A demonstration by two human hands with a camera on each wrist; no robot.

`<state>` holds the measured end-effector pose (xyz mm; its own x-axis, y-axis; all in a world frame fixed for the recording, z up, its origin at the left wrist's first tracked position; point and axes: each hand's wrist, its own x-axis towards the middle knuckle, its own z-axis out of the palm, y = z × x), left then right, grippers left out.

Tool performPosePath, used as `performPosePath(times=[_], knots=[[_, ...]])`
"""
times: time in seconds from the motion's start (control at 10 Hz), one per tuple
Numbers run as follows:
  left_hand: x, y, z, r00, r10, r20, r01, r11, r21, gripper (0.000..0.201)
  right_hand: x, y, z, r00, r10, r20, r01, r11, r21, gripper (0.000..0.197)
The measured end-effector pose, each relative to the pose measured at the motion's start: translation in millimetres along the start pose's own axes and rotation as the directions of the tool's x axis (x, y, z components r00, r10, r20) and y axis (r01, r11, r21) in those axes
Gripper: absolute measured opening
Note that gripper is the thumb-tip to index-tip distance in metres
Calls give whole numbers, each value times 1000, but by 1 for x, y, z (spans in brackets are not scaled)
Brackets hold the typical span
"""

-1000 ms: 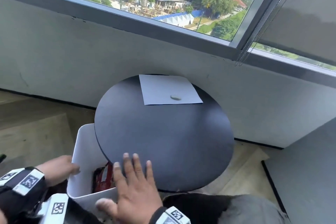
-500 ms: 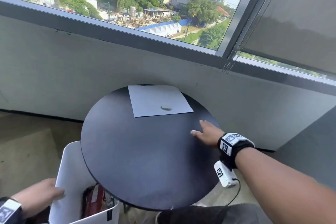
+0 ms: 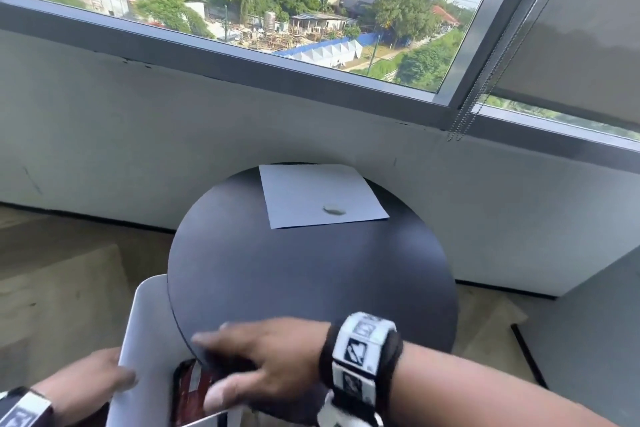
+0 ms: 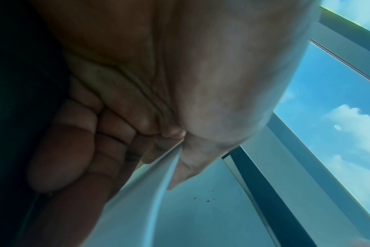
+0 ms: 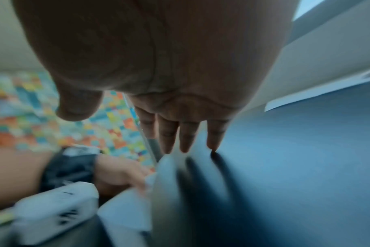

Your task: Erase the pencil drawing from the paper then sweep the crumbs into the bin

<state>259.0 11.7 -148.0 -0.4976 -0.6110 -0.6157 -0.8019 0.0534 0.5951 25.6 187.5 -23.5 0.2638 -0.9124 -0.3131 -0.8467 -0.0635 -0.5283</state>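
Note:
A white sheet of paper [image 3: 322,196] lies at the far side of the round black table [image 3: 311,281], with a small grey eraser [image 3: 334,210] on it. A white bin [image 3: 149,329] sits tucked under the table's near-left edge, and a red packet [image 3: 188,392] shows inside it. My left hand [image 3: 104,380] grips the bin's left wall [image 4: 146,197], thumb on one side and fingers on the other. My right hand [image 3: 249,357], blurred, lies flat with straight fingers [image 5: 186,138] on the table's near-left edge, just above the bin. No crumbs are clear enough to see.
A grey wall and a wide window stand right behind the table. A blind cord [image 3: 464,121] hangs at the window frame. A grey partition [image 3: 595,340] closes off the right side. Wooden floor [image 3: 62,288] lies to the left of the bin.
My right hand has swept from the table's right side across to its near-left edge over the bin. My left hand still holds the bin in place.

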Motion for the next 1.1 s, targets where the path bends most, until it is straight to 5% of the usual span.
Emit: performPosePath(times=[0.1,0.2,0.3,0.4,0.5,0.6,0.7,0.8,0.9,1.0,1.1], knots=[[-7,4,2,1000,4,25,-5,1000,10,28,-36,1,-3,988,86,-127,-64,983,173,65],[-7,4,2,1000,-4,28,2,997,73,34,-79,68,-3,753,561,-344,-504,827,248,79],[-5,2,0,1000,2,30,-5,995,100,50,-102,106,29,390,846,-364,-844,486,226,102],[-7,4,1,999,1,38,-7,986,164,48,-69,70,71,461,826,-323,-843,522,133,81],[-9,8,1,1000,-3,25,-2,983,182,54,-3,10,99,697,634,-334,-687,724,-60,88],[-10,11,1,1000,7,6,-8,981,192,44,38,-37,113,888,340,-308,-405,897,-178,71],[-8,13,2,999,19,34,-26,981,194,54,40,-51,99,949,16,-316,-58,991,-124,61],[-1,15,1,1000,5,-19,0,956,292,42,11,-17,79,826,190,-530,-117,979,169,73],[11,20,-14,999,17,-52,7,909,417,35,-35,20,59,745,316,-588,-172,942,289,44],[15,34,-42,999,15,-46,12,844,537,42,-94,64,43,582,470,-663,-272,881,387,18],[27,41,-65,998,-32,-63,62,824,564,40,-125,126,30,336,527,-781,-330,842,426,41]])
